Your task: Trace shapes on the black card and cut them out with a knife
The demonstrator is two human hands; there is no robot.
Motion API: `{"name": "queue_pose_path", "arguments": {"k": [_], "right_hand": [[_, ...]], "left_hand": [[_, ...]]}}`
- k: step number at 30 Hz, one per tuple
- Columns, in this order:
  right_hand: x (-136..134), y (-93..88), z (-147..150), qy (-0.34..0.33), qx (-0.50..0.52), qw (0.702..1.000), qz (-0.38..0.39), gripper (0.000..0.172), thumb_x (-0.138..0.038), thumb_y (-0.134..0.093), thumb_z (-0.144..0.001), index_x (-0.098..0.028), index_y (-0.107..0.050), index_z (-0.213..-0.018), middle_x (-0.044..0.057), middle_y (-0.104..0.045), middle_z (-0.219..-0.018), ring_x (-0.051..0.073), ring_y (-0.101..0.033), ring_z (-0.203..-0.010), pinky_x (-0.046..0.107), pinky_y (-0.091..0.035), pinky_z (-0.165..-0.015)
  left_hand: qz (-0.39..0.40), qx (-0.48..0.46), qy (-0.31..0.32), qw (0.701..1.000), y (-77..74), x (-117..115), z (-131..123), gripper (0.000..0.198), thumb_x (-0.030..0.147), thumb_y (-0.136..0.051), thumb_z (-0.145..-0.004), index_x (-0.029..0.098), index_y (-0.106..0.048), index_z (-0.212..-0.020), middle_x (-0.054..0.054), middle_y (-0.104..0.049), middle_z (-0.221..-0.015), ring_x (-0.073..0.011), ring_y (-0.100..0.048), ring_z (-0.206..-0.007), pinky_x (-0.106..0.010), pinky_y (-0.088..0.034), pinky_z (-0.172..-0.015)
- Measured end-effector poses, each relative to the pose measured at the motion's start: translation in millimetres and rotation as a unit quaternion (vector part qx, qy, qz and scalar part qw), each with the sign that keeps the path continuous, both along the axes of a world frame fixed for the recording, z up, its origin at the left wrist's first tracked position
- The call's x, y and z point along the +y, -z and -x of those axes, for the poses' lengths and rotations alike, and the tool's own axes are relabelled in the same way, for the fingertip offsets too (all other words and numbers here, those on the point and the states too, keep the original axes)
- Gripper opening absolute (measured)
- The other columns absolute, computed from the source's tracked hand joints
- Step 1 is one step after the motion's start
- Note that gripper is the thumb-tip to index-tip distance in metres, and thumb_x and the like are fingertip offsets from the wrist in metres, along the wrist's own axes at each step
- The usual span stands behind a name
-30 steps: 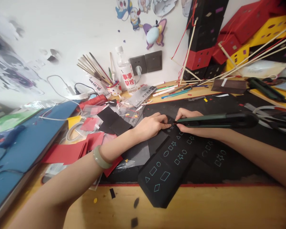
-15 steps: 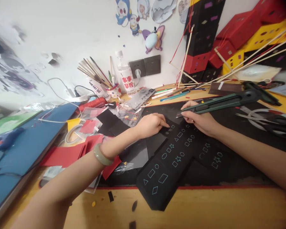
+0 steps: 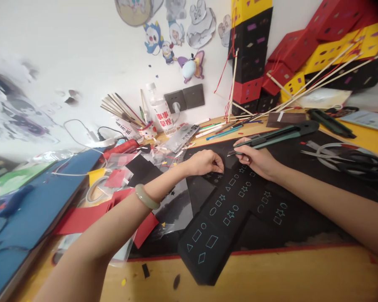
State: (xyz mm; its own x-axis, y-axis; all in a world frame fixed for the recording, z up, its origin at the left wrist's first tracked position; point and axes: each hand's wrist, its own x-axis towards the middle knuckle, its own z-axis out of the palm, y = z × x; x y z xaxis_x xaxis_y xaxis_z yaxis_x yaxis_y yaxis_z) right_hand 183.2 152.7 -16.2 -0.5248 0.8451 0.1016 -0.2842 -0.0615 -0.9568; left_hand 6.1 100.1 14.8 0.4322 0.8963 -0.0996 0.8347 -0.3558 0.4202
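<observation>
A dark green utility knife (image 3: 280, 135) is gripped in my right hand (image 3: 255, 157), its blade pointing left above the far end of the black card. Just left of the blade, my left hand (image 3: 207, 162) has its fingers bent and pressed together at the card's far end. Whether a small piece is between those fingertips cannot be made out. The black card (image 3: 219, 228) lies at a slant, marked with blue-green outlines of stars, squares, circles and triangles. Its near end overhangs the edge of the black mat (image 3: 308, 218).
Red paper (image 3: 82, 216), clear plastic and a tape roll (image 3: 96, 189) crowd the left. Pens (image 3: 223, 132), a bottle (image 3: 160, 111) and a brush cup (image 3: 148, 131) stand or lie behind. Coiled cables (image 3: 337, 157), another knife (image 3: 330, 123) and stacked coloured boxes (image 3: 248, 54) are right.
My left hand's fingers have gone from stretched out on the card to curled and pressed together. The knife has drawn slightly back from the camera, and the whole view has shifted.
</observation>
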Motion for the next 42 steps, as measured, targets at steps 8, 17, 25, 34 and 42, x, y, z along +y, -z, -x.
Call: {"name": "queue_pose_path", "arguments": {"k": [8,17,25,34,42], "right_hand": [[0,-2.3,-1,0.01,0.018,0.999,0.027,0.008,-0.014,-0.062,-0.066,-0.017,-0.056,-0.071,-0.005,-0.044,-0.049,0.004,-0.031,-0.042,0.018,-0.018,-0.039],[0,-3.5,-2,0.018,0.039,0.998,0.055,0.01,-0.015,-0.065,-0.063,-0.018,-0.057,-0.069,-0.006,-0.041,-0.048,0.004,-0.03,-0.043,0.017,-0.018,-0.036],[7,-4.1,-7,0.031,0.084,0.99,0.108,0.011,-0.018,-0.065,-0.063,-0.019,-0.054,-0.067,-0.006,-0.04,-0.056,0.005,-0.032,-0.046,0.017,-0.021,-0.036],[5,-9.3,-7,0.084,0.109,0.986,0.098,0.015,-0.016,-0.068,-0.06,-0.021,-0.055,-0.067,-0.006,-0.043,-0.058,0.006,-0.037,-0.048,0.02,-0.02,-0.036],[18,-34.1,-26,0.135,0.134,0.98,0.064,0.016,-0.012,-0.065,-0.061,-0.02,-0.051,-0.063,-0.006,-0.04,-0.054,0.005,-0.033,-0.048,0.019,-0.021,-0.038]], "left_hand": [[0.019,0.034,0.021,0.999,-9.7,5,-6,0.009,0.017,-0.062,-0.072,0.018,-0.069,-0.078,0.001,-0.069,-0.077,-0.0123,-0.059,-0.071,-0.02,-0.036,-0.062],[0.02,-0.023,-0.033,0.999,1.5,11,-6,0.008,0.015,-0.06,-0.074,0.017,-0.067,-0.079,0.0,-0.066,-0.077,-0.0122,-0.059,-0.07,-0.022,-0.04,-0.067],[-0.008,-0.13,-0.226,0.965,-22.7,39,25,0.03,0.015,-0.037,-0.088,0.008,-0.051,-0.113,-0.01,-0.065,-0.092,-0.0113,-0.062,-0.075,-0.023,-0.046,-0.069],[0.121,-0.166,-0.276,0.939,-4.4,-17,6,0.063,0.028,-0.083,-0.041,0.01,-0.056,-0.095,-0.001,-0.06,-0.076,-0.0168,-0.056,-0.071,-0.024,-0.041,-0.059],[0.151,-0.299,-0.255,0.907,-13.4,-27,-2,0.028,0.02,-0.068,-0.061,0.016,-0.04,-0.062,0.009,-0.038,-0.054,-0.0052,-0.04,-0.049,-0.017,-0.025,-0.045]]}}
